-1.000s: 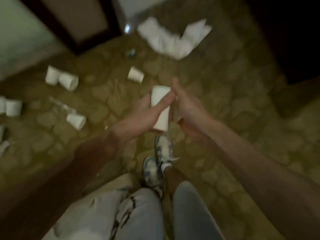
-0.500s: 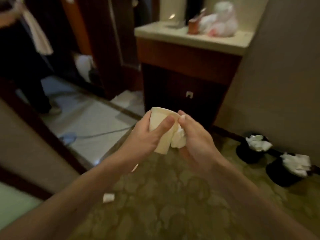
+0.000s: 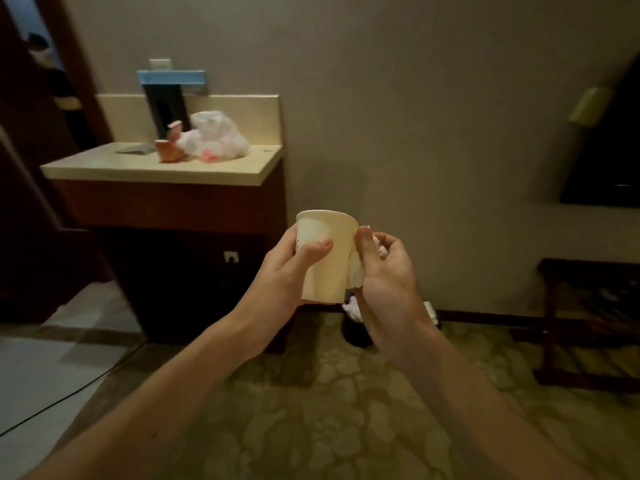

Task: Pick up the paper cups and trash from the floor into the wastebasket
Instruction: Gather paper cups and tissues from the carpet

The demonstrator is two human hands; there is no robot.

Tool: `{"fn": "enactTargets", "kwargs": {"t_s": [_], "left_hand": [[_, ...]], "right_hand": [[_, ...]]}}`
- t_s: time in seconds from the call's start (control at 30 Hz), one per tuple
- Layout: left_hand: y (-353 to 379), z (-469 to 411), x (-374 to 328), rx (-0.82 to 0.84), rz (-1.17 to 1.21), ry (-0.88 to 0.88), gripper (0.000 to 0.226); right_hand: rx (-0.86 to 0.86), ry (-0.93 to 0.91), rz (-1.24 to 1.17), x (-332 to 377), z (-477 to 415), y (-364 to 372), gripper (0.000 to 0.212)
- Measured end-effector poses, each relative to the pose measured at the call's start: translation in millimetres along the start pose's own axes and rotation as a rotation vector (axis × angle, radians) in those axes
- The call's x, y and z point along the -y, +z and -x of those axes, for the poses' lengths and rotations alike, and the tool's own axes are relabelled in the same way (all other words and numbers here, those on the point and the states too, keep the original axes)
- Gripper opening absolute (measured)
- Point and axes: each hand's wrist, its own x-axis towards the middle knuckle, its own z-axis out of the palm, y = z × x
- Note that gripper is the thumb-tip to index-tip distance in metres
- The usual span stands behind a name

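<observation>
Soft olive-gold patterned carpet point(image 3: 346, 427) fills the lower frame. At 10 o'clock stands a dark wood cabinet point(image 3: 194, 271) with a smooth pale stone top, and a crinkled plastic bag point(image 3: 216, 140) lies on it. A dark wooden rack point(image 3: 588, 323) sits at 3 o'clock. A dark round wastebasket point(image 3: 351, 332) stands on the carpet by the wall, at 6 o'clock from the hands and partly hidden by them. White scraps show in its mouth.

The left hand point(image 3: 287, 271) wraps 1 paper cup point(image 3: 329, 261) around its middle, mouth up, thumb across the front. The right hand point(image 3: 388, 285) clutches a crumpled white paper wad point(image 3: 356, 275) that touches the cup's side at 3 o'clock.

The cup looks light and thin-walled, likely to buckle under a hard squeeze, so a gentle mid-body hold suits it. The wad seems soft and featherlight and is best kept enclosed by the fingers.
</observation>
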Motion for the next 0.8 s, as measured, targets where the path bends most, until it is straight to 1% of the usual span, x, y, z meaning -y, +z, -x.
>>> {"fn": "enactTargets", "kwargs": {"t_s": [0.13, 0.2, 0.27, 0.37, 0.5, 0.53, 0.6, 0.67, 0.8], "left_hand": [[73.1, -45.8, 17.1, 0.019, 0.068, 0.014, 0.033], [100.0, -65.8, 31.0, 0.03, 0.06, -0.005, 0.038], [120.9, -85.8, 50.5, 0.04, 0.062, -0.047, 0.047], [144.0, -113.6, 89.7, 0.039, 0.059, -0.132, 0.059], [169.8, -167.4, 153.5, 0.028, 0.014, -0.297, 0.059], [174.0, -182.7, 170.0, 0.025, 0.016, -0.339, 0.058], [181.3, -216.4, 204.1, 0.044, 0.007, -0.414, 0.056], [189.1, -248.0, 240.1, 0.062, -0.007, -0.487, 0.058], [213.2, -299.1, 292.0, 0.143, -0.029, -0.698, 0.061]], "right_hand": [[-0.162, -0.133, 0.098, 8.2, -35.3, -64.9, 0.019], [-0.204, -0.161, 0.119, 3.9, -52.7, -92.6, 0.019], [-0.235, -0.149, 0.153, -5.9, -69.4, -119.0, 0.022], [-0.258, -0.05, 0.175, -34.2, -92.3, -158.3, 0.025], [-0.275, 0.145, 0.171, -80.9, -146.1, -212.8, 0.016], [-0.279, 0.194, 0.182, -92.0, -162.4, -225.1, 0.017], [-0.291, 0.256, 0.276, -116.0, -198.5, -250.8, 0.024], [-0.307, 0.327, 0.363, -141.2, -232.5, -276.6, 0.026], [-0.326, 0.519, 0.527, -169.8, -289.3, -325.3, 0.033]]}}
